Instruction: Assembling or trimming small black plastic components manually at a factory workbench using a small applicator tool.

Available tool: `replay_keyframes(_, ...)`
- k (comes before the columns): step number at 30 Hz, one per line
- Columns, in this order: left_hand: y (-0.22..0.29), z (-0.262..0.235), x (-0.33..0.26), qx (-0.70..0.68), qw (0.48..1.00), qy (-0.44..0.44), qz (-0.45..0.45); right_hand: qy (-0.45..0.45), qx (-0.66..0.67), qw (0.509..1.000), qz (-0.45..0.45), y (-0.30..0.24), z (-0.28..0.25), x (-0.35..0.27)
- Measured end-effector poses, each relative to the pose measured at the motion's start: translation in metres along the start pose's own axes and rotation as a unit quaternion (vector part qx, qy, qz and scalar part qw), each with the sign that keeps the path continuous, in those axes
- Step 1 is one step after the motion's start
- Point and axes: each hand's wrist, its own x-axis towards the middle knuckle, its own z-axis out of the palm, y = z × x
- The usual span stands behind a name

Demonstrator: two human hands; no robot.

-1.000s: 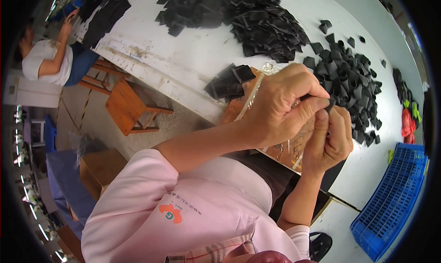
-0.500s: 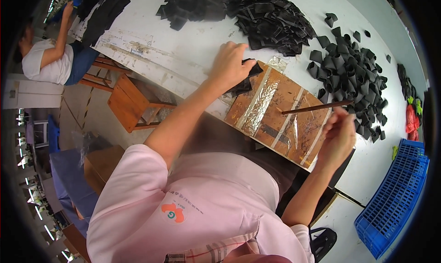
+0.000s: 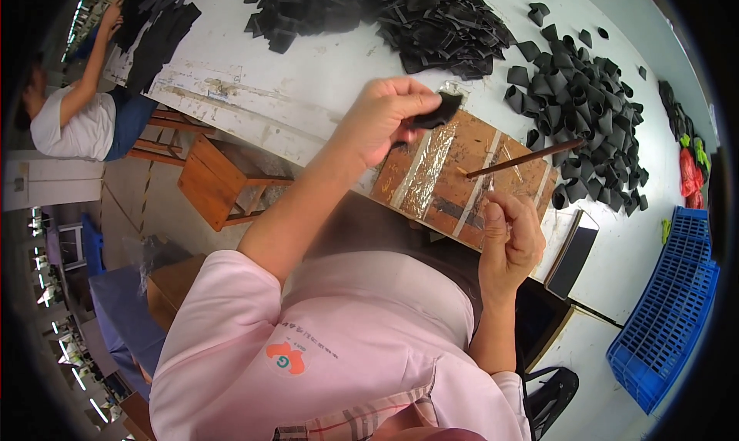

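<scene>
My left hand [image 3: 381,119] is closed on a small black fabric piece [image 3: 446,110], lifted over the far left corner of a brown wooden board [image 3: 481,142]. Clear and silvery tape strips cross the board. A slim dark brown rod [image 3: 531,158] slants above it, its narrow end near the board's middle and its thicker end to the right. My right hand [image 3: 514,241] is held over the board's near right side, just below the rod and apart from it. Its fingers are curled in with thumb and forefinger together; whatever they may hold is too small to make out.
Flat black pieces [image 3: 443,29] are heaped at the back of the white table. Curled black pieces [image 3: 581,106] spread to the right. A black slab [image 3: 573,255] lies by the board. A blue crate [image 3: 662,318] and wooden stool [image 3: 219,181] flank the table; another person [image 3: 81,121] sits far left.
My left hand has raised the black piece from beside the board's left edge. My right hand has moved left and nearer to me, away from the rod's thick end, and its fingers have curled.
</scene>
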Motion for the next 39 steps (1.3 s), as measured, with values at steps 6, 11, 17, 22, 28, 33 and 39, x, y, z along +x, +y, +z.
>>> replay_keyframes(6,-0.012,0.030,-0.039,-0.198,0.931,-0.178,-0.250,-0.005,0.098,0.995,-0.028,-0.013,0.004,0.008)
replay_keyframes(11,-0.024,0.046,-0.055,-0.205,0.930,-0.201,-0.231,-0.022,0.269,0.960,0.070,-0.009,-0.009,0.002)
replay_keyframes(17,-0.001,0.047,-0.057,-0.089,0.966,-0.209,-0.125,0.027,0.334,0.931,0.144,-0.001,-0.017,0.000)
replay_keyframes(22,0.005,0.050,-0.058,-0.076,0.965,-0.211,-0.137,-0.006,0.328,0.931,0.159,-0.005,-0.019,0.002)
replay_keyframes(28,0.005,0.043,-0.056,-0.062,0.963,-0.229,-0.124,-0.035,0.291,0.942,0.165,-0.006,-0.019,0.003)
replay_keyframes(33,0.008,0.042,-0.055,0.024,0.968,-0.223,-0.111,-0.049,0.231,0.964,0.125,-0.008,-0.018,0.004)
replay_keyframes(39,0.005,0.042,-0.059,0.033,0.969,-0.212,-0.120,-0.065,0.163,0.981,0.082,-0.008,-0.018,0.005)
